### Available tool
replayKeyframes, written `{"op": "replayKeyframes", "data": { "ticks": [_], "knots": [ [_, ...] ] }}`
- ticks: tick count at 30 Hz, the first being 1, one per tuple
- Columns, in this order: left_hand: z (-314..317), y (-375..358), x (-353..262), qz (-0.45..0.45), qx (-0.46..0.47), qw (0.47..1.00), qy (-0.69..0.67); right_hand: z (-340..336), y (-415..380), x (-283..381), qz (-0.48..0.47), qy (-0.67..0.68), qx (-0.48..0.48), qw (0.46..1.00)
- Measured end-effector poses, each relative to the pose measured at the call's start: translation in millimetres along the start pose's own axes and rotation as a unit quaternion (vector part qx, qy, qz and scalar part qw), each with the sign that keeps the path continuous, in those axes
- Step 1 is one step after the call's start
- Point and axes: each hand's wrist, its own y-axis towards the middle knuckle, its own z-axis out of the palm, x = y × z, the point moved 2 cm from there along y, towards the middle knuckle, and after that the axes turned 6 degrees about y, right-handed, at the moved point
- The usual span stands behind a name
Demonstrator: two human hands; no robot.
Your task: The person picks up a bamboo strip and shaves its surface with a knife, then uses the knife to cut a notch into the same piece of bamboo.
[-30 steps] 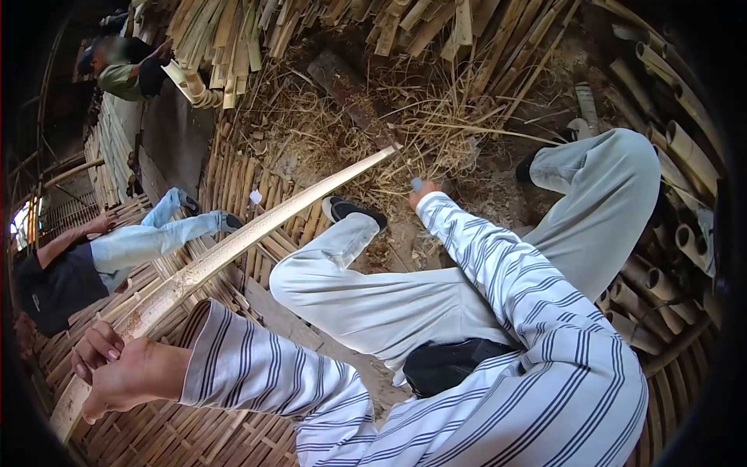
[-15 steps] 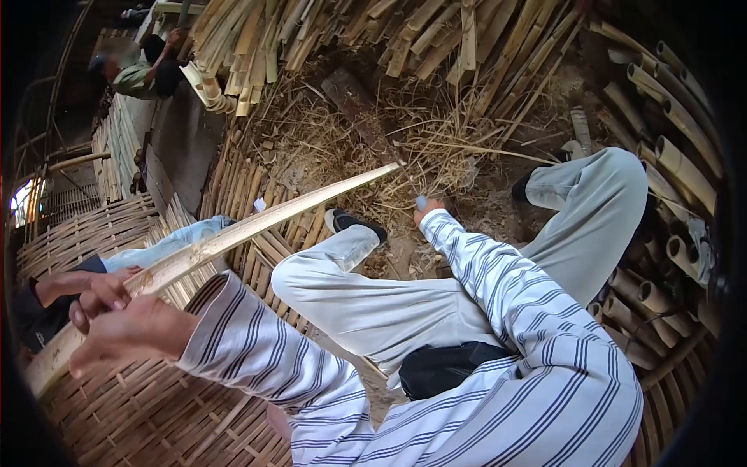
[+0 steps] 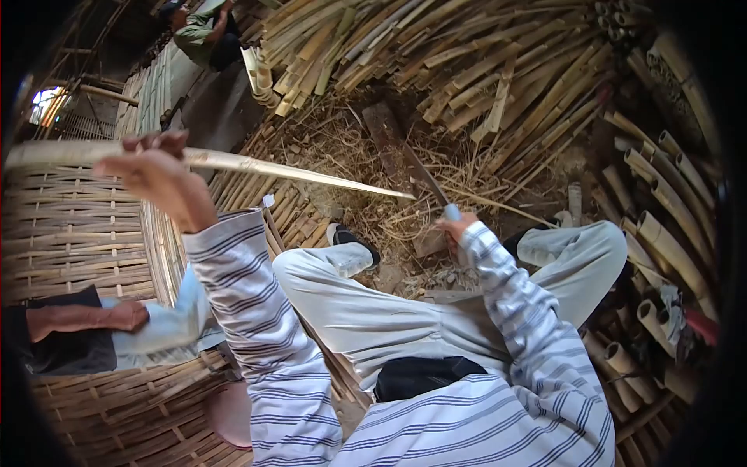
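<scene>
My left hand (image 3: 159, 175) is raised at the left, fingers wrapped round a long split bamboo strip (image 3: 296, 173). The strip narrows to a pale tip pointing right, and its other end runs out of view at the left. Lower down, my right hand (image 3: 459, 226) grips a knife by its light blue handle (image 3: 452, 211). The knife's long dark blade (image 3: 424, 173) points up and away, close beside the strip's tip. Beyond the blade a dark wooden block (image 3: 381, 128) lies among bamboo shavings (image 3: 342, 148).
Split bamboo pieces (image 3: 467, 78) are heaped at the back. Bamboo tubes (image 3: 669, 226) stack at the right. A woven bamboo panel (image 3: 78, 233) stretches along the left, near a seated person's hand (image 3: 128, 315). Another person in a green shirt (image 3: 194, 39) is at the upper left.
My left hand has risen and swung the bamboo strip up, so it now slopes down to the right. My right hand has shifted slightly right, and the knife blade shows more clearly.
</scene>
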Motion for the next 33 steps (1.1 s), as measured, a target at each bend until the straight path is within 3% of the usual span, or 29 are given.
{"op": "replayKeyframes", "data": {
  "ticks": [3,6,9,11,14,16,18,21,23,29,33],
  "knots": [
    [5.7,31.3,14.0,0.042,0.132,0.99,-0.02,-42.9,-82.7,54.0,-0.058,0.109,0.02,0.992],
    [6.7,48.5,15.1,0.056,0.185,0.98,-0.043,-98.1,-102.8,72.3,-0.121,0.134,-0.001,0.984],
    [-1.0,71.8,27.7,0.036,0.182,0.982,0.029,-155.2,-100.1,85.2,-0.201,0.093,-0.061,0.973],
    [-8.3,90.7,39.8,0.01,0.177,0.983,0.051,-177.3,-96.3,89.9,-0.211,0.145,-0.109,0.961],
    [-30.2,122.7,60.3,-0.029,0.188,0.979,0.079,-199.5,-75.4,87.6,-0.158,0.266,-0.132,0.942],
    [-53.9,150.1,82.9,-0.043,0.162,0.98,0.109,-202.3,-74.6,88.9,-0.102,0.385,-0.092,0.913],
    [-81.1,170.8,100.5,-0.068,0.122,0.982,0.124,-208.7,-78.6,90.6,-0.091,0.416,-0.022,0.905],
    [-129.4,194.3,115.3,-0.123,0.062,0.988,0.069,-223.3,-68.6,77.3,-0.047,0.459,0.073,0.884],
    [-169.7,210.5,127.3,-0.112,0.026,0.993,0.01,-226.3,-69.3,76.1,-0.009,0.494,0.118,0.861],
    [-310.7,233.6,167.7,-0.127,-0.17,0.977,-0.008,-230.3,-64.0,68.0,0.023,0.527,0.137,0.839],
    [-450.2,226.7,268.7,-0.161,-0.164,0.969,-0.088,-247.6,-41.5,58.8,0.04,0.561,0.246,0.789]
  ]
}}
